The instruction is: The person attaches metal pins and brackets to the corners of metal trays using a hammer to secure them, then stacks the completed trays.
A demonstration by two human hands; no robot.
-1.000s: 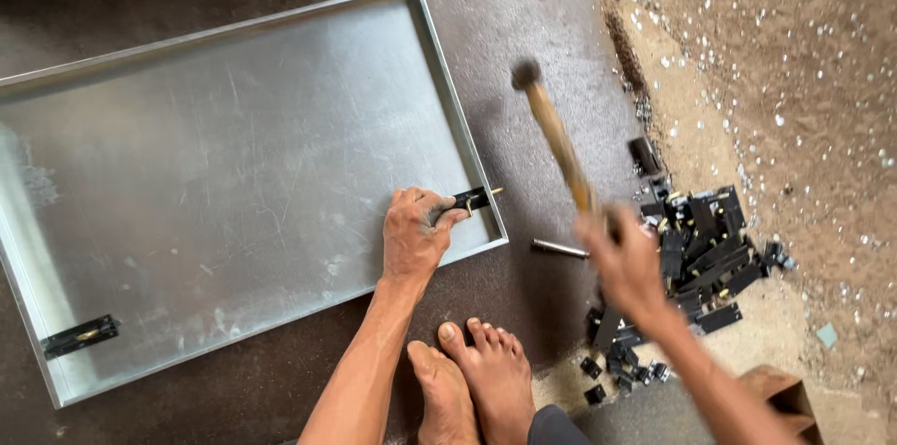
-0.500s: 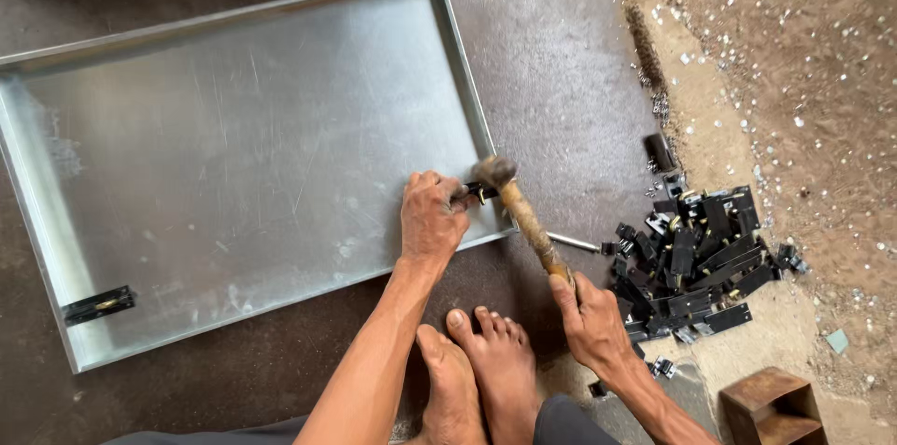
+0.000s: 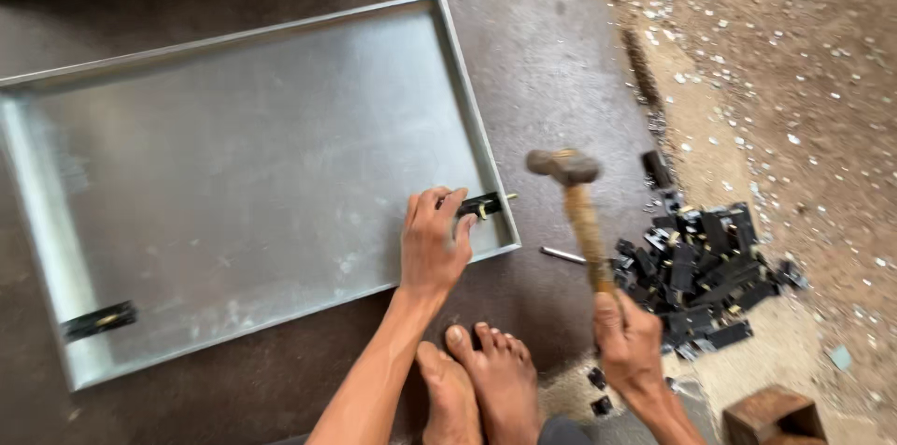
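Nearest the camera, the person's two bare feet (image 3: pixel 476 380) rest side by side on the dark floor (image 3: pixel 551 62), just below the near edge of the metal tray (image 3: pixel 234 174). To the right of the feet, well off the tray's near right corner, a rusty brown block (image 3: pixel 771 415) sits at the bottom edge of the view.

The right hand (image 3: pixel 628 344) is closed around the lower end of a wooden-handled hammer (image 3: pixel 579 211), which stands nearly upright, its metal head raised in the air just to the right of the tray's right rim. The left hand (image 3: pixel 432 244) lies inside the tray at its near right corner, fingers pressed down on a small black latch piece (image 3: pixel 486 206) that sits against the right rim, a thin pin poking out past it.

A short metal rod (image 3: pixel 562 255) lies on the floor just outside that corner. Further right of the tray is a heap of black latch parts (image 3: pixel 705 267). Another black latch (image 3: pixel 98 321) lies at the tray's near left corner. Beyond the heap, far right of the tray, sandy ground (image 3: pixel 775 80) is scattered with pale chips.
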